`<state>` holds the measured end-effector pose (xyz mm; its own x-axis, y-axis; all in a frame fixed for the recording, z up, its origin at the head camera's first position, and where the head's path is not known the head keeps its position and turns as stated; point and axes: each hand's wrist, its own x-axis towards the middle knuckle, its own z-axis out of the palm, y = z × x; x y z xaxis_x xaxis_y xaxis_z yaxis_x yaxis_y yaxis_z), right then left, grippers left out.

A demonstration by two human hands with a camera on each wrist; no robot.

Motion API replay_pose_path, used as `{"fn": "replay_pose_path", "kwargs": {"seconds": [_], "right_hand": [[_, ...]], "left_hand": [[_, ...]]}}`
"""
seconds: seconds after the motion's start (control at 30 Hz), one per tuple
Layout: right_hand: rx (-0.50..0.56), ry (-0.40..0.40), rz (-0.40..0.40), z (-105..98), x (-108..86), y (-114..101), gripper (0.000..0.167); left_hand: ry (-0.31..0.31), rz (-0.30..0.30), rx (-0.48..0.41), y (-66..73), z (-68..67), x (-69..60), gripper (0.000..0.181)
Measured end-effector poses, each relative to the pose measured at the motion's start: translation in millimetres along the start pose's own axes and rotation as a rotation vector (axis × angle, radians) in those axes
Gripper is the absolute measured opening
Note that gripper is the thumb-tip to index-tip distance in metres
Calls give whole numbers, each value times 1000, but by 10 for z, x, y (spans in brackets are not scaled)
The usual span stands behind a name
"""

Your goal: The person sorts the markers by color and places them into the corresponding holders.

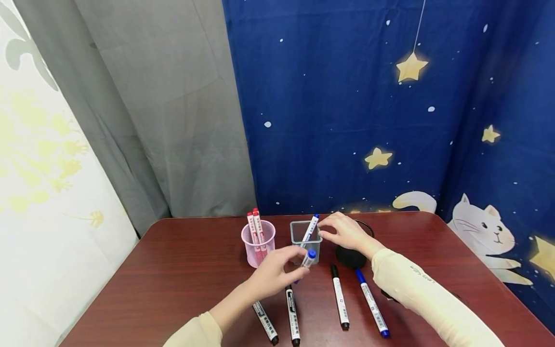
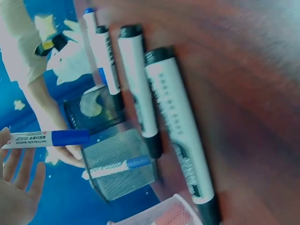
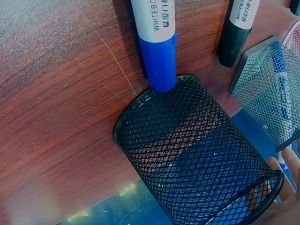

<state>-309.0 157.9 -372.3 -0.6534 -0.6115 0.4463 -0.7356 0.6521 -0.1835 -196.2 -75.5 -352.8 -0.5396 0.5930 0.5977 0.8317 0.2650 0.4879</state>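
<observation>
My left hand (image 1: 277, 272) pinches a blue-capped whiteboard marker (image 1: 309, 259) between thumb and fingers, in front of the square grey mesh holder (image 1: 317, 248). In the left wrist view this marker (image 2: 70, 138) lies across the fingers, its blue cap pointing away from the hand. Inside the grey holder leans another blue marker (image 1: 309, 230), its blue end above the rim. At the holder's right rim is my right hand (image 1: 344, 232), fingers extended; whether they press the rim is unclear. The right wrist view shows only some fingers (image 3: 293, 164), beyond the black mesh holder (image 3: 187, 150).
A pink mesh holder (image 1: 248, 246) with two red markers (image 1: 258, 229) stands at left. Black-capped markers (image 1: 292, 315) and a blue-capped marker (image 1: 373, 306) lie on the table (image 1: 186, 270) in front. The black round holder stands beneath the right wrist. Curtains (image 1: 329, 96) hang behind.
</observation>
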Motion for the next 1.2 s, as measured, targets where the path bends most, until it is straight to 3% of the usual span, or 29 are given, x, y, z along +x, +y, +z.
{"fn": "replay_pose_path", "kwargs": {"seconds": [0.13, 0.3, 0.57, 0.8, 1.13, 1.2], "right_hand": [[6, -13, 18, -5, 3, -8, 27], [3, -19, 28, 1, 5, -1, 28], [-15, 6, 8, 20, 5, 2, 26], [-20, 3, 8, 22, 5, 5, 27], [-31, 15, -19, 19, 10, 10, 25], [-34, 13, -23, 15, 13, 12, 25]], "left_hand": [[32, -139, -114, 162, -139, 116, 18], [92, -222, -158, 320, -291, 248, 20], [170, -313, -214, 213, -380, 403, 21], [213, -321, -215, 80, -419, 544, 19], [271, -375, -181, -9, -445, 699, 18], [281, -384, -189, -106, -427, 716, 18]]}}
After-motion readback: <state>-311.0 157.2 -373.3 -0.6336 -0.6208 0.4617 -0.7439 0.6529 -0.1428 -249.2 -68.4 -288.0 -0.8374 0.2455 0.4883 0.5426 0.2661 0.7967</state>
